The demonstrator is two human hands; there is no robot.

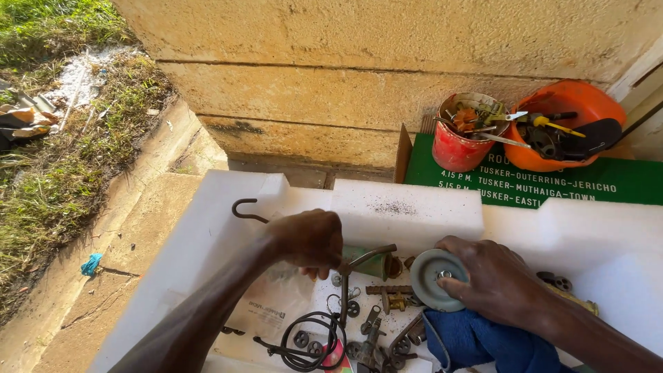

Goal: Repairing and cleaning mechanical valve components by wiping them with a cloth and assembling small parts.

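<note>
Nearest us, a blue cloth [494, 345] lies just under the grey pulley wheel [436, 279]. Our right hand [494, 280] curls its fingers over the wheel's right rim; it looks stiff and fairly heavy, best gripped across that rim. Left of the wheel, our left hand [309, 242] is fisted around a bent metal rod [356, 273]. Beyond the wheel stands a red tin [461, 148].

Sunlit stone wall [359, 76], concrete ledge [131, 228], grass verge [48, 173]
</note>
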